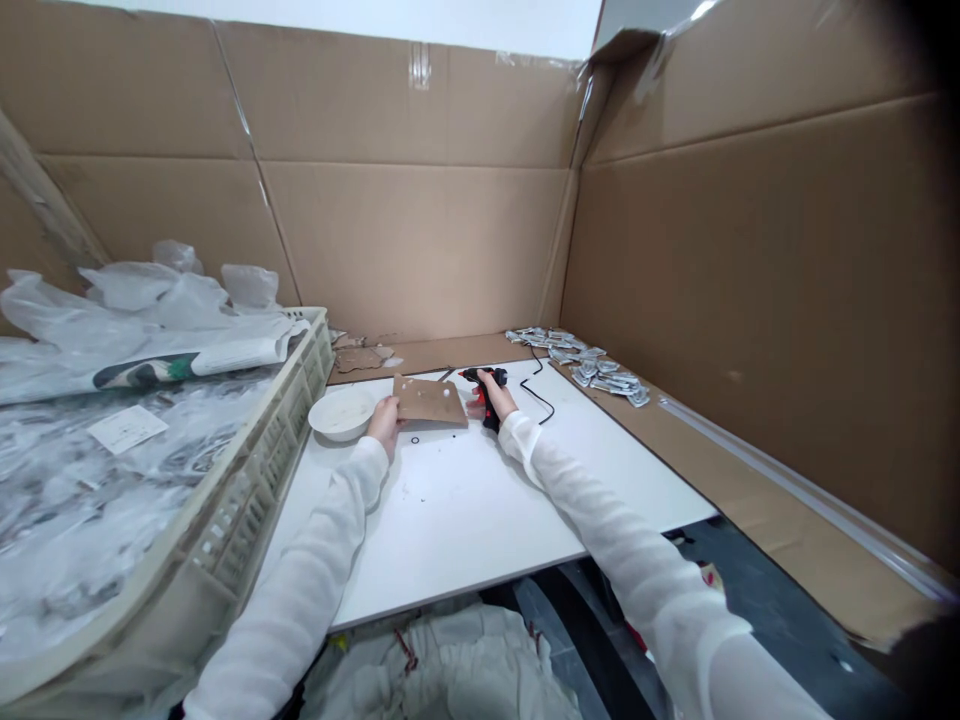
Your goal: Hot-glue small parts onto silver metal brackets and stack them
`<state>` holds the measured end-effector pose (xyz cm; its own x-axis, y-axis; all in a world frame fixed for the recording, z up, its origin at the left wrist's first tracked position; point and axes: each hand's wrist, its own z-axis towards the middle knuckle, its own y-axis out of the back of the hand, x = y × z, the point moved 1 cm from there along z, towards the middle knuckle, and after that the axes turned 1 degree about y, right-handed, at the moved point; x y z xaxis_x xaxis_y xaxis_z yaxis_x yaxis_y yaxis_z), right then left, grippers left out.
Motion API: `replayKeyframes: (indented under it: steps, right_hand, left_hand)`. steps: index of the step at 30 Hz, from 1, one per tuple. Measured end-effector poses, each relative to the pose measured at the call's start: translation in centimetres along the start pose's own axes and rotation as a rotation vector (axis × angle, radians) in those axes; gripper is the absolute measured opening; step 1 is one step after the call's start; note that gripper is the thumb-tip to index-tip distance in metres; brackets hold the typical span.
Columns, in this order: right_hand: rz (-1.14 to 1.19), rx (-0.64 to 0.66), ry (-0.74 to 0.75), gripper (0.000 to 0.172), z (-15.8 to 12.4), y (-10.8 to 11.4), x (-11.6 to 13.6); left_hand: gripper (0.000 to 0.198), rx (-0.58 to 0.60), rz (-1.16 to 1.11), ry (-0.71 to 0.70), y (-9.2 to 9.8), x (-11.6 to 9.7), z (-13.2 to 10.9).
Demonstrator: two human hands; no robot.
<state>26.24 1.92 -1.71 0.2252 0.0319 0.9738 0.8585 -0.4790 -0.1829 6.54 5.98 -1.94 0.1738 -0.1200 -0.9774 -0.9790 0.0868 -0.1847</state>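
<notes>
My left hand (385, 424) grips the left edge of a small piece of brown cardboard (431, 402), tilted above the white board. A few small whitish spots show on the cardboard. My right hand (498, 396) is closed around the handle of a black and red glue gun (489, 402), its nozzle pointing left toward the cardboard. A black cord (541, 392) trails on the board to the right of the gun. Close to my left hand stands a shallow white bowl (342, 414). A small dark ring (415, 440) lies on the board below the cardboard.
A large cream plastic crate (255, 520) full of clear plastic bags stands at the left. Several small silvery packets (607, 378) lie along the right back edge of the white board (450, 530). Cardboard walls (420, 240) close off the back and right. Torn cardboard scraps (364, 355) lie behind the bowl.
</notes>
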Motion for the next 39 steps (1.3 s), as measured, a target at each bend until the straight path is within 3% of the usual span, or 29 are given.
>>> replayKeyframes:
  steps: [4, 10, 19, 24, 30, 36, 39]
  right_hand:
    - [0.028, -0.049, -0.014, 0.034, 0.6, 0.4, 0.1]
    - [0.272, -0.175, 0.054, 0.025, 1.5, 1.1, 0.3]
    - [0.362, -0.089, 0.018, 0.016, 1.1, 0.8, 0.1]
    - [0.379, -0.143, 0.034, 0.017, 1.6, 1.2, 0.3]
    - [0.462, -0.176, -0.068, 0.023, 1.6, 1.4, 0.5]
    - [0.473, -0.155, -0.111, 0.023, 1.5, 1.5, 0.5]
    - [0.462, -0.157, -0.128, 0.024, 1.4, 1.4, 0.5]
  left_hand:
    - [0.018, 0.036, -0.017, 0.044, -0.5, 0.2, -0.6]
    - [0.027, 0.118, -0.227, -0.056, -0.7, 0.0, -1.1]
    - [0.03, 0.142, -0.307, -0.027, -0.5, -0.1, -1.3]
    - [0.027, 0.145, -0.31, -0.077, -0.5, -0.1, -1.2]
    - [0.016, 0.143, -0.439, -0.135, -0.6, 0.4, -0.7]
    - [0.009, 0.195, -0.504, -0.036, -0.7, 0.0, -1.1]
    - [0.014, 0.258, -0.512, 0.089, -0.6, -0.5, -1.6]
